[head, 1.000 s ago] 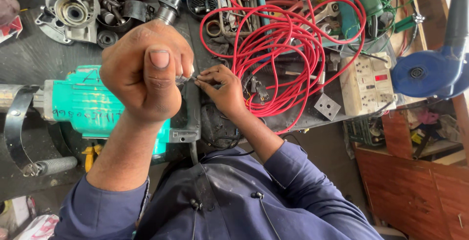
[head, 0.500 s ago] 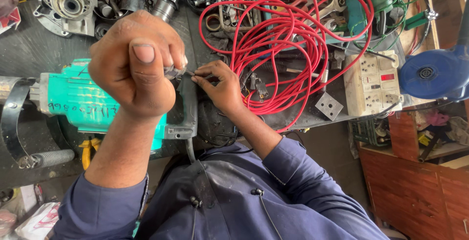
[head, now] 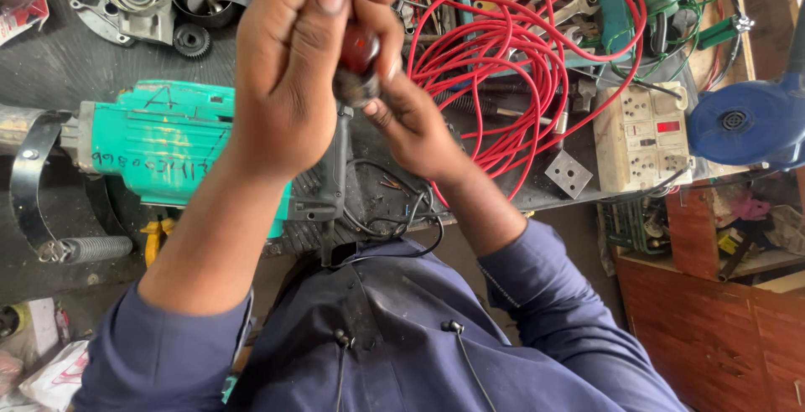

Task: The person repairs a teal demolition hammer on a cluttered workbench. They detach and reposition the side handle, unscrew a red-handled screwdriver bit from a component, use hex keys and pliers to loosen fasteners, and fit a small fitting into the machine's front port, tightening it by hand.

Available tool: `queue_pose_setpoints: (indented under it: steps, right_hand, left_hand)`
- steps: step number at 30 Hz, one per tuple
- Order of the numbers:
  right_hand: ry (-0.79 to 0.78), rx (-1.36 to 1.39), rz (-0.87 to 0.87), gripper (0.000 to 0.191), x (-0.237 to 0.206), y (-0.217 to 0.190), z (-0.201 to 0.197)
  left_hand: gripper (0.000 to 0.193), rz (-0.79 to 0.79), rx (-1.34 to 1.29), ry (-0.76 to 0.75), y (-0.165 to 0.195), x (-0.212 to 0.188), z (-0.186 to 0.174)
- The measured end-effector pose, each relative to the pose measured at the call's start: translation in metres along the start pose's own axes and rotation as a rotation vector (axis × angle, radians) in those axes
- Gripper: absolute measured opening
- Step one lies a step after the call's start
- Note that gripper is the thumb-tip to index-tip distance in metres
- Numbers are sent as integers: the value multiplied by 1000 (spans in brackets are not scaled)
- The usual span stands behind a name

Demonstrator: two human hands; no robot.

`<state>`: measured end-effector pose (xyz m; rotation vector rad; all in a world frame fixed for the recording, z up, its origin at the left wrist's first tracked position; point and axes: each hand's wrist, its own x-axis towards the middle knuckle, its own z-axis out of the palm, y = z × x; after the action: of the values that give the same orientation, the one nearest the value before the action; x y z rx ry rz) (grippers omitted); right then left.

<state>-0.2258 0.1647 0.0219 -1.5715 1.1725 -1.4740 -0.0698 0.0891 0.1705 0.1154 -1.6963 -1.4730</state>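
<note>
Red part (head: pixel 359 51) inside left-hand grip (head: pixel 289 68)

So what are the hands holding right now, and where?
Both the left hand and right hand pinch a small red-and-dark part between fingertips; exact hold unclear.

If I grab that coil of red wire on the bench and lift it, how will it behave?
The coil of red wire lies in loose, uneven loops, so it would probably sag and spread. It overlaps tools on the cluttered dark workbench, so it may snag or drag them.
</note>
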Motion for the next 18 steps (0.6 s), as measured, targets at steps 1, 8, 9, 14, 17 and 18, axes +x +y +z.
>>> queue_pose_setpoints:
  steps: [1, 8, 9, 14, 17, 18]
  right_hand:
    - [-29, 56, -27, 37, 0, -12, -5]
    - [-7, 236, 9, 56, 33, -49, -6]
    - [87, 5, -75, 54, 40, -48, -4]
    - [117, -195, 35, 29, 49, -52, 9]
    - [107, -198, -233, 47, 46, -65, 7]
    - [57, 6, -188, 44, 47, -70, 2]
  left_hand:
    - [29, 12, -91, -4, -5, 3, -2]
    - [31, 439, 467, 92, -2, 6, -9]
    - [31, 461, 609, 104, 6, 4, -7]
    - [31, 347, 848, 110, 32, -3, 3]
    - [21, 314, 822, 47, 29, -3, -10]
    - [20, 320, 783, 12, 26, -2, -18]
